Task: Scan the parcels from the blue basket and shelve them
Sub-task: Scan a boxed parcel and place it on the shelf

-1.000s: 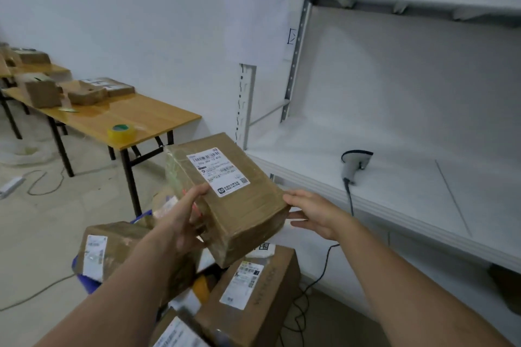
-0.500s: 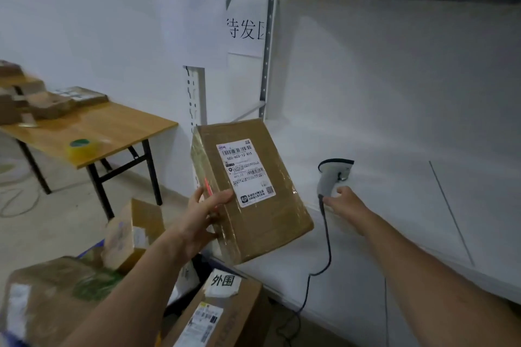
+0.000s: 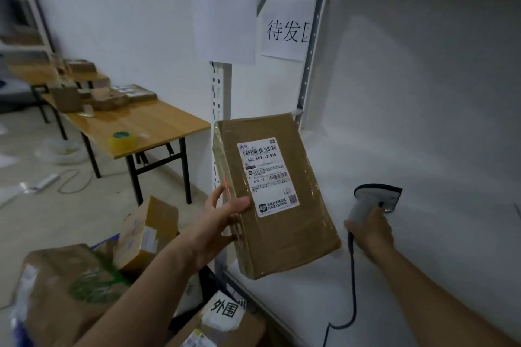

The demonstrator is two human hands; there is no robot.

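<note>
- The flat brown cardboard parcel [image 3: 270, 191], wrapped in clear tape, is hanging in the air at the left front corner of the white metal shelf board [image 3: 408, 155], tilted, with its white shipping label [image 3: 267, 175] facing the camera.
- The left hand [image 3: 222, 222] is gripping the parcel by its left long edge, with the thumb lying across the front face just beside the label; the fingers behind the parcel are hidden.
- A small red glow [image 3: 227, 187] is showing on the parcel's left edge, just above the thumb.
- The right hand [image 3: 369, 229] is curling round the handle of the grey barcode scanner [image 3: 377, 197], which is sitting on the shelf board to the right of the parcel and apart from it.
- The scanner's dark cable [image 3: 352, 276] is running down across the shelf board toward its front edge.
- Below the left forearm, several brown cardboard boxes [image 3: 146, 231] are lying piled together, blurred, with a strip of blue [image 3: 105, 242] showing between them.
- A box carrying a white tag with black characters [image 3: 225, 310] is standing against the shelf's front edge.
- Behind, a wooden table [image 3: 146, 127] is bearing a yellow tape roll [image 3: 122, 139] near its front edge and more boxes at its far end.
- White paper signs [image 3: 284, 34] are hanging on the wall beside the shelf's upright.
</note>
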